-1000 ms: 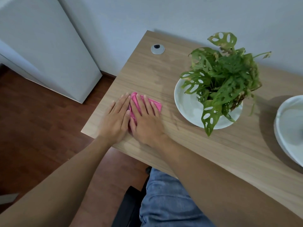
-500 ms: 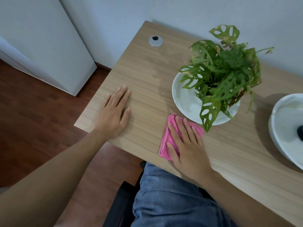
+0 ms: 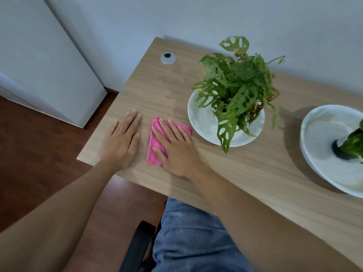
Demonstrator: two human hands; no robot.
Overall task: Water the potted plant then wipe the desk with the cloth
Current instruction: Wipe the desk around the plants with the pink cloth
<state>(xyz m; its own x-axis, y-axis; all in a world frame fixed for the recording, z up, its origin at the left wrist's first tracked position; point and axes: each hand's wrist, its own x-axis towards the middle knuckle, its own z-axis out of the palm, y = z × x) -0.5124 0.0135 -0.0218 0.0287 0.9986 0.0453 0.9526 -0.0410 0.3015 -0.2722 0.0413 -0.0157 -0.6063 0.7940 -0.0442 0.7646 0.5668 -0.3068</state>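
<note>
we see the right hand [image 3: 174, 146] pressed flat, fingers spread, on the pink cloth [image 3: 157, 142], which lies on the wooden desk [image 3: 255, 173] just left of the white pot [image 3: 204, 122] of the potted plant [image 3: 237, 89]. half a second ago the cloth sat nearer the desk's front edge, below the pot; now it has slid back to the left and lies close beside the left hand [image 3: 121, 142]. a second ago the two hands were touching over the cloth, and now a narrow strip of bare wood shows between them. the left hand has stayed where it was, palm down and open on the desk near the left corner, holding nothing. a second white pot [image 3: 322, 146] stands at the right edge, and a round metal grommet [image 3: 168, 58] sits near the back wall, well apart from the cloth
</note>
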